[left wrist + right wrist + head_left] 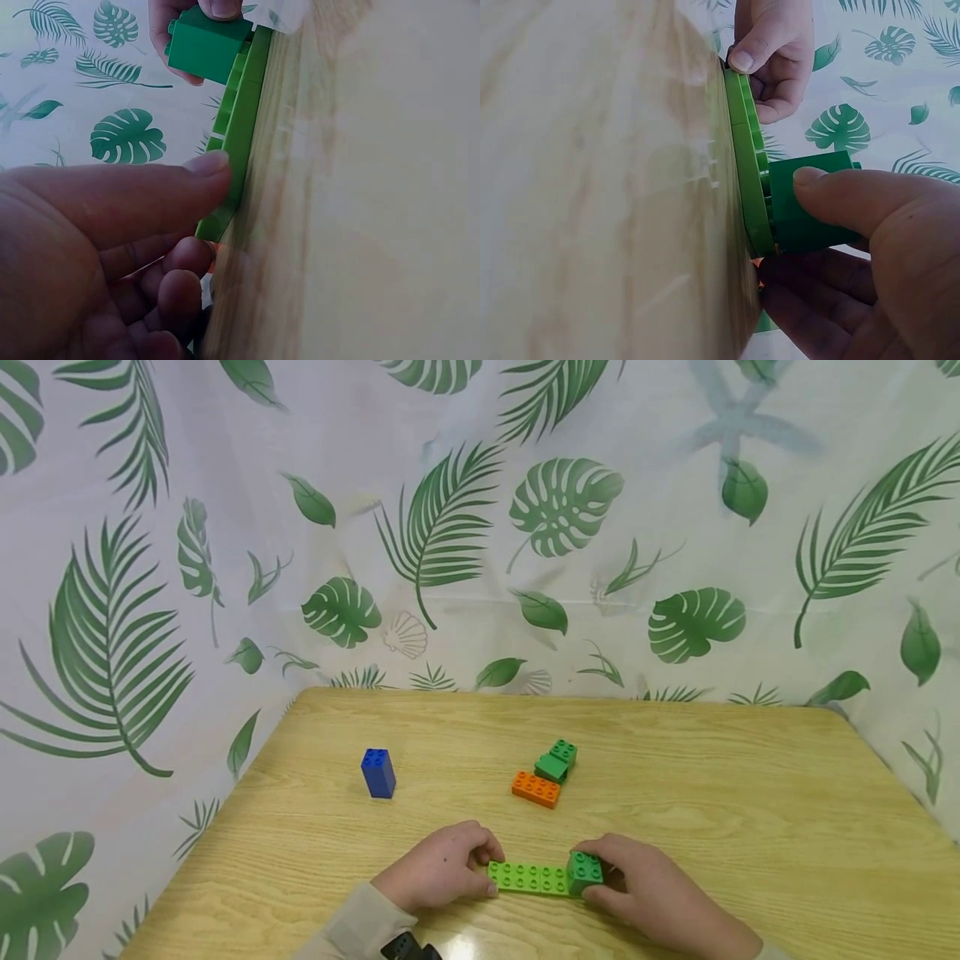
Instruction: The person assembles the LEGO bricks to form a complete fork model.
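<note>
A long light green toy-brick strip (517, 877) lies low on the table, made of flat studded plates set end to end. My left hand (448, 868) pinches its left end between thumb and fingers. At the strip's right end my right hand (645, 885) holds a dark green studded brick (585, 872), thumb on the near side and fingers behind. The right wrist view shows this green brick (810, 202) right at the studs of the strip (748, 165), with a thin dark line between them. In the left wrist view the left thumb presses the strip's (244, 127) side.
Beyond the hands lies an orange brick (536, 789), with dark green bricks (557, 762) just behind it. A tall blue brick (378, 773) stands upright on the left of the wooden table (712, 793). A leaf-patterned cloth (465, 527) hangs behind the table.
</note>
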Action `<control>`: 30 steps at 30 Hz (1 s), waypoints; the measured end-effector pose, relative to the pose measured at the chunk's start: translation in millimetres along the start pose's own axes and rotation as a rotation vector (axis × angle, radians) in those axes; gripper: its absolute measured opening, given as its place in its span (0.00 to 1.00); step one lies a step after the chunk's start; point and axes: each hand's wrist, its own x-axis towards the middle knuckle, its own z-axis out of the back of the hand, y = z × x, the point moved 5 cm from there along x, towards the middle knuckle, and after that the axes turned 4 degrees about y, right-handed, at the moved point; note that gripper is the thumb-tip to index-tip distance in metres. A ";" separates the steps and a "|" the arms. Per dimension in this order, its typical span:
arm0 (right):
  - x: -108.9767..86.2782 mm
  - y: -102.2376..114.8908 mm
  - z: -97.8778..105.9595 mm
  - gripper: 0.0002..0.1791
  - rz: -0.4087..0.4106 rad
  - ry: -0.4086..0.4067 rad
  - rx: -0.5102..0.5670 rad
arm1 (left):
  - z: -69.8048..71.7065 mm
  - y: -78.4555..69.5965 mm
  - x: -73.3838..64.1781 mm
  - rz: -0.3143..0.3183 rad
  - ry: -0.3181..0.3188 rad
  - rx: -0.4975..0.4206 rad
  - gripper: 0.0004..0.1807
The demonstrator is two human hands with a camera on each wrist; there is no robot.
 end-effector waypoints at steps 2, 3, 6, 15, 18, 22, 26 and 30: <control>-0.3 0.6 0.0 0.24 0.002 -0.005 -0.015 | 0.2 0.1 0.2 0.001 0.003 -0.008 0.15; -0.5 0.9 0.0 0.24 0.003 -0.006 -0.022 | 0.2 0.1 0.4 0.002 0.005 -0.011 0.15; -1.1 2.4 0.5 0.24 0.008 -0.003 -0.027 | 0.0 0.5 0.4 0.002 0.008 -0.011 0.15; -0.9 9.0 2.4 0.24 0.034 -0.015 -0.081 | -0.7 0.9 0.0 -0.002 0.004 -0.009 0.15; -1.6 9.3 3.2 0.24 0.030 -0.017 -0.100 | -1.3 0.5 1.0 -0.004 0.006 -0.002 0.15; -2.3 9.4 4.0 0.25 0.002 -0.014 -0.135 | -1.5 -0.1 1.9 -0.007 0.007 -0.003 0.15; -0.8 10.4 4.3 0.25 -0.035 0.006 -0.153 | -0.9 -0.9 1.9 -0.008 0.009 -0.001 0.15; 2.0 11.9 4.7 0.26 -0.043 0.005 -0.171 | -1.0 -1.3 0.6 -0.003 0.005 0.003 0.15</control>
